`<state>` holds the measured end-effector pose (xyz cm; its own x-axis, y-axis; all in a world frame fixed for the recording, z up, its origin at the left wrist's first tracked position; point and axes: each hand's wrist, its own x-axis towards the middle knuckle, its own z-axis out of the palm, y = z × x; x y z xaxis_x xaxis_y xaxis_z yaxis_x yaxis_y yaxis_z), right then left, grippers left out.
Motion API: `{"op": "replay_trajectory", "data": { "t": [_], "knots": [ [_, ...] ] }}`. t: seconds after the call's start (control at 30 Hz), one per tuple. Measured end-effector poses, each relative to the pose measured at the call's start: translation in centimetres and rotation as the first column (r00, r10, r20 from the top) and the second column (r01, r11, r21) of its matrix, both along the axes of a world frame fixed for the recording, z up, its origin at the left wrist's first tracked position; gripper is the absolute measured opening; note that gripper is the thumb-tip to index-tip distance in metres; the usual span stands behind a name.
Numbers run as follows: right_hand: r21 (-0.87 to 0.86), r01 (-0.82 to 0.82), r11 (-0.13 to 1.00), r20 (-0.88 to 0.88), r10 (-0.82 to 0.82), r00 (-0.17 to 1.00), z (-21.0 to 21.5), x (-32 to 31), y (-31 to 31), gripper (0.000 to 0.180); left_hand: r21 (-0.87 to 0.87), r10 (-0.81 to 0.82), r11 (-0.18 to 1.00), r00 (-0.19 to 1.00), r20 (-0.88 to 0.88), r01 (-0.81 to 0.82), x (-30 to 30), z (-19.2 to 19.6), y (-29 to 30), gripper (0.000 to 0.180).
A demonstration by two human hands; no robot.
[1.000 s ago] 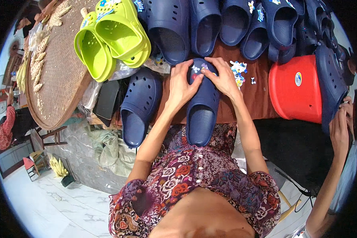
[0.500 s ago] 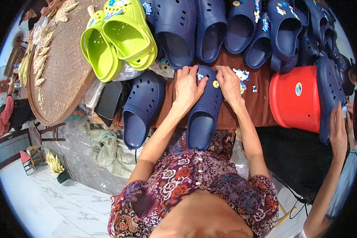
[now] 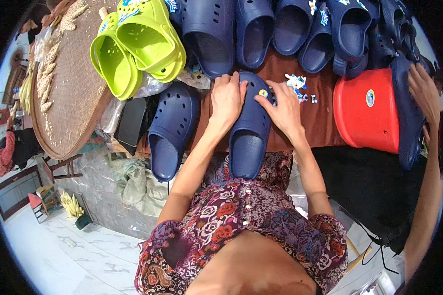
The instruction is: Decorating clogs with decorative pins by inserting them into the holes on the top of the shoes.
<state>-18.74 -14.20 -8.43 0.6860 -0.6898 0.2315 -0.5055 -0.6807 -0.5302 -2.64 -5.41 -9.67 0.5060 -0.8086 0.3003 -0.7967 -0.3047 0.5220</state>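
Your dark navy-blue foam clog (image 3: 248, 125) lies between your two hands, toe away from you, its heel jutting past the front edge of the table (image 3: 320, 132) toward your lap. Your left hand (image 3: 227, 101) lies along the toe's left edge, fingers bunched narrow with the thumb beside them; you can't tell from here how hard they grip. On your right hand (image 3: 284, 105), thumb and forefinger stand moderately apart, the thumb on the upper just below a round yellow charm (image 3: 263, 93); whether those fingers pinch anything is hidden.

Watch that overhanging heel: pressing down behind the table edge could tip the clog into your lap. If your left hand gives little support, a sideways push from your right thumb could swivel the toe. Catching the yellow charm could pull it loose if it isn't well seated. The small blue-and-white loose charms (image 3: 296, 83) lie near your right knuckles, so a careless outward sweep could scatter them across the brown cloth (image 3: 312, 115).
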Motion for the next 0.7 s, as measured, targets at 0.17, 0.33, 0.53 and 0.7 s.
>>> {"op": "replay_trajectory", "data": {
  "t": [0.17, 0.33, 0.53, 0.7],
  "knots": [
    [0.075, 0.082, 0.994, 0.011, -0.083, 0.996, -1.8, 1.1, -0.2, 0.05, 0.013, -0.006, 1.0, 1.0, -0.015, 0.006, 0.6, -0.5, 0.0, 0.023],
    [-0.067, 0.086, 0.994, -0.055, -0.09, 0.994, -2.2, 1.6, 0.5, 0.035, -0.112, 0.011, 0.993, 0.99, -0.14, -0.027, 1.0, -1.4, 0.8, 0.02],
    [0.063, 0.122, 0.991, 0.082, -0.127, 0.989, -4.4, -0.1, -0.7, 0.021, -0.25, -0.004, 0.967, 0.974, -0.228, -0.054, 1.1, -0.5, 1.6, 0.021],
    [0.132, 0.072, 0.989, 0.212, -0.099, 0.972, -3.2, -0.7, -0.7, 0.019, -0.226, -0.056, 0.972, 0.871, -0.488, -0.064, 0.6, 1.2, 1.2, 0.021]
  ]
}}
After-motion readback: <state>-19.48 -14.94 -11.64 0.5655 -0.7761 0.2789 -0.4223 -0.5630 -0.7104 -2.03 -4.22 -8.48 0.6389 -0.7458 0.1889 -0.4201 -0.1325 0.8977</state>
